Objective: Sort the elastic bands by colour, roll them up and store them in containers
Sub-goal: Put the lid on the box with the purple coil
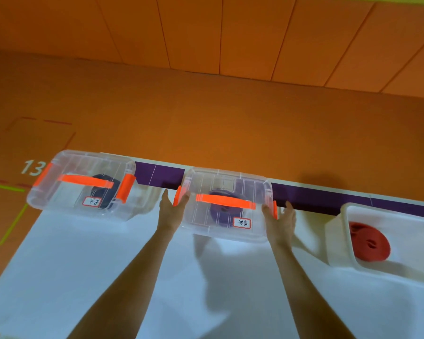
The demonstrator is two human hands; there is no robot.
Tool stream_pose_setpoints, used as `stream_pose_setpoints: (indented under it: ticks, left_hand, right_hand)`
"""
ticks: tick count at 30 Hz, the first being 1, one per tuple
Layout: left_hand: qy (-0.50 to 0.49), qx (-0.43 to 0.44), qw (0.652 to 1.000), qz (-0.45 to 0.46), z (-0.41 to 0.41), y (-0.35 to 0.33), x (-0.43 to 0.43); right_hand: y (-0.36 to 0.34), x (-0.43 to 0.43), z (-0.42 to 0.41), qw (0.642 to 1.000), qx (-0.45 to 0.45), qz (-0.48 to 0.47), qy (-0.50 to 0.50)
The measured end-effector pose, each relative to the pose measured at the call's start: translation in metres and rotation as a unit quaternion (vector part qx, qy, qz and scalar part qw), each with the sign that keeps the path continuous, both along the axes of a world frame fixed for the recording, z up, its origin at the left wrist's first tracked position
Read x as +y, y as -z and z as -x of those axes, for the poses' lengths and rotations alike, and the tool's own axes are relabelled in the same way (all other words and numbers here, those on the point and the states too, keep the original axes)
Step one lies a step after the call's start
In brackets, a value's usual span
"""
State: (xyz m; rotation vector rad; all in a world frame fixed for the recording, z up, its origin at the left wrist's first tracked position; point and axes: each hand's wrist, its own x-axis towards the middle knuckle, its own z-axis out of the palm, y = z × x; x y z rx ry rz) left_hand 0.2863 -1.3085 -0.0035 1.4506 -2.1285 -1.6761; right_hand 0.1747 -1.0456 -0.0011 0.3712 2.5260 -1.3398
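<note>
Floor number "13" (32,167) beside labelled left container (83,184)

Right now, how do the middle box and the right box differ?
The middle box has a lid with an orange handle; the right box is open-topped. The middle box holds a purple roll; the right box holds red rolls. The left hand and right hand press the middle box's sides; nothing touches the right box. Both are at the white table's far side.
</note>
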Motion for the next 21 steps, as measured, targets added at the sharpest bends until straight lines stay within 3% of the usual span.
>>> stream_pose_setpoints:
  ticks: [2, 4, 8, 10, 13, 16, 18, 21]
  left_hand:
    - [0.008, 0.015, 0.998, -0.056, 0.0, 0.003, -0.003]
    - [0.008, 0.059, 0.998, -0.004, 0.0, 0.002, -0.003]
    - [0.019, 0.11, 0.986, 0.122, 0.002, -0.008, 0.01]
    - [0.029, 0.092, 0.98, 0.171, 0.002, -0.008, 0.016]
    - [0.03, 0.058, 0.972, 0.227, 0.0, -0.012, 0.022]
    - [0.057, 0.028, 0.964, 0.259, 0.002, -0.016, 0.024]
    - [0.11, -0.023, 0.952, 0.283, 0.003, -0.022, 0.022]
    - [0.184, -0.099, 0.902, 0.378, -0.004, -0.041, 0.017]
  right_hand:
    - [0.005, -0.001, -0.003, 0.991, -0.056, 0.109, 0.059]
    - [0.008, -0.002, -0.008, 0.991, -0.012, 0.114, 0.066]
    - [0.007, 0.0, -0.008, 0.984, 0.18, -0.011, 0.002]
    - [0.004, -0.003, -0.009, 0.97, 0.222, -0.09, -0.042]
    - [-0.007, -0.006, -0.016, 0.951, 0.274, -0.125, -0.069]
    - [-0.009, -0.008, -0.014, 0.944, 0.265, -0.179, -0.078]
    - [-0.013, -0.008, -0.012, 0.943, 0.213, -0.224, -0.126]
    - [-0.028, 0.004, -0.012, 0.922, 0.143, -0.292, -0.209]
